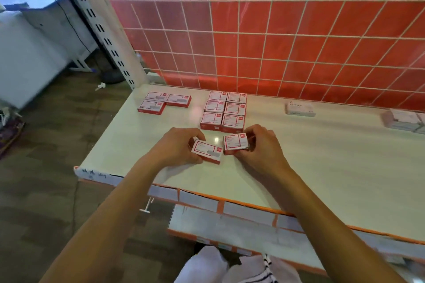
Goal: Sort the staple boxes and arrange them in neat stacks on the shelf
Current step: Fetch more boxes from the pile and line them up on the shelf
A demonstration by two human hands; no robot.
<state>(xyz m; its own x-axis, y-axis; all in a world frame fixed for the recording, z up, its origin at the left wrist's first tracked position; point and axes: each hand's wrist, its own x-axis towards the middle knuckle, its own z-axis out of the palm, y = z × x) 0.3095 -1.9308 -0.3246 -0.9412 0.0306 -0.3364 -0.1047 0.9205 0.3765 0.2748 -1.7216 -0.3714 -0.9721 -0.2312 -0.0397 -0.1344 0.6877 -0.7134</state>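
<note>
Forearms (pixel 110 209): both bare, reaching from the bottom edge over the shelf front; nearest thing in view.
Back panel (pixel 299 30): red, with a white wire grid; stands behind the shelf.
Shelf (pixel 322 156): white top, orange-trimmed front edge; carries every box in view.
Lower shelf (pixel 230 230): white, just below the front edge; what it holds is hidden.
Six-box block (pixel 224 110): red-and-white staple boxes, two columns by three rows, sides touching, mid-shelf just beyond the hands. Number of layers: cannot tell.
Three-box group (pixel 163 102): same red-and-white kind, back left, touching but not squared up.
Pale boxes (pixel 404 120): far right edge, blurred; kind unclear.
White box (pixel 300 108): alone, well apart to the right of the block; marked STAPLES.
Left hand (pixel 177 145): fingers and thumb curled round the left end of the left box (pixel 207 150), which lies skewed on the shelf.
Right hand (pixel 262 145): fingertips clamped on the right end of the right box (pixel 235 143), just in front of the block; lifted or resting, cannot tell.
Step (judged): sorting part done; two red-and-white boxes in hand, likely to join their kind.
Next move (judged): square each box to the block's rows and set it flush in front or on top, without nudging neighbours.
Contents: all boxes closed; nothing inside shows.
</note>
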